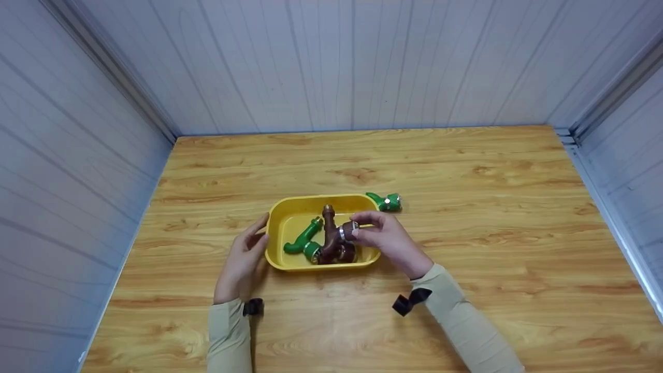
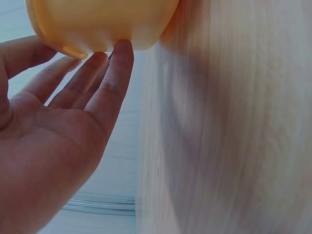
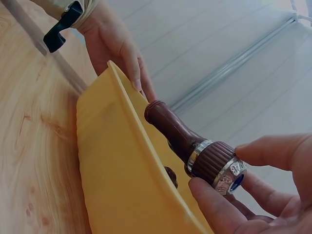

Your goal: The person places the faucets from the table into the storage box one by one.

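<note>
A: Near side?
B: Beige sleeves (image 1: 230, 336), black clips (image 1: 253, 306) at both wrists. Wood-grain surface (image 1: 331, 326) between the forearms.
A: Fingers?
B: Right hand (image 1: 391, 238): thumb and fingers pinch the held brown tap (image 1: 330, 234) by its ribbed knob, gap just knob-wide. Left hand (image 1: 242, 259): fingers near straight, slightly spread, tips touching the left end of the yellow tray (image 3: 117, 161), gripping nothing.
A: Held tap position?
B: From above, inside the tray outline, right of centre, tilted. Glossy brown body, silver collar, blue-centred cap. Can't tell if it touches the loose brown tap (image 1: 347, 253).
A: Room in tray?
B: Loose one lies by the near wall, right half. Green tap (image 1: 304, 240) left of it, brass-coloured end pointing away. Bare floor along left and far sides. Tray's smooth, plastic-looking, rounded corners, thin rim.
A: Beyond?
B: Outside green tap (image 1: 389, 202) at the far right corner, partly behind the rim. Then wide surface to its back edge, then pale streaked panels (image 1: 331, 67).
</note>
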`<state>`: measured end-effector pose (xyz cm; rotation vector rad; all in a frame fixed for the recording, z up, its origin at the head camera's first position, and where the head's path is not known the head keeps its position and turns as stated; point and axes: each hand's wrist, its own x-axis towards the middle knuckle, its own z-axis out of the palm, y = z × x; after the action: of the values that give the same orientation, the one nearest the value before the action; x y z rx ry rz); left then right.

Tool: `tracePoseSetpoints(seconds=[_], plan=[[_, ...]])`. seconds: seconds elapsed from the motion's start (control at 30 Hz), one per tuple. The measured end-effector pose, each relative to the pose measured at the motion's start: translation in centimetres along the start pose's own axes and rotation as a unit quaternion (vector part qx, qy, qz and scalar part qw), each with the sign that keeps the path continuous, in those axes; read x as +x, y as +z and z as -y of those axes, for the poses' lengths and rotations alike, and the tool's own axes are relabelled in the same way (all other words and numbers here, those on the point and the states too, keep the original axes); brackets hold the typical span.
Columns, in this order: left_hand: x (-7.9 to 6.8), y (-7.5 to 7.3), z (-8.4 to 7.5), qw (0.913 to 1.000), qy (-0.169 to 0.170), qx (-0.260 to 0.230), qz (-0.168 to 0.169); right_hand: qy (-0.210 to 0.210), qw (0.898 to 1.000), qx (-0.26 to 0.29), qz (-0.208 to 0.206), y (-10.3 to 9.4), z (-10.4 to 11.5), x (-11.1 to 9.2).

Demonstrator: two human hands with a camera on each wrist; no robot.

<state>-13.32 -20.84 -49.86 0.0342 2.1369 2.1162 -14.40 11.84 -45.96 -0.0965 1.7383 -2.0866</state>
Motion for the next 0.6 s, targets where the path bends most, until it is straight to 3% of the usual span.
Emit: tracePoseSetpoints(seconds=[0.3, 0.6], plan=[[0.0, 0.0, 0.0, 0.9999, 0.011, -0.01, 0.0, 0.012, 1.0, 0.005, -0.004, 0.8, -0.3, 0.6], [0.0, 0.0, 0.0, 0.9999, 0.009, 0.011, 0.005, 0.029, 0.999, -0.014, -0.009, 1.3, -0.3, 1.3]])
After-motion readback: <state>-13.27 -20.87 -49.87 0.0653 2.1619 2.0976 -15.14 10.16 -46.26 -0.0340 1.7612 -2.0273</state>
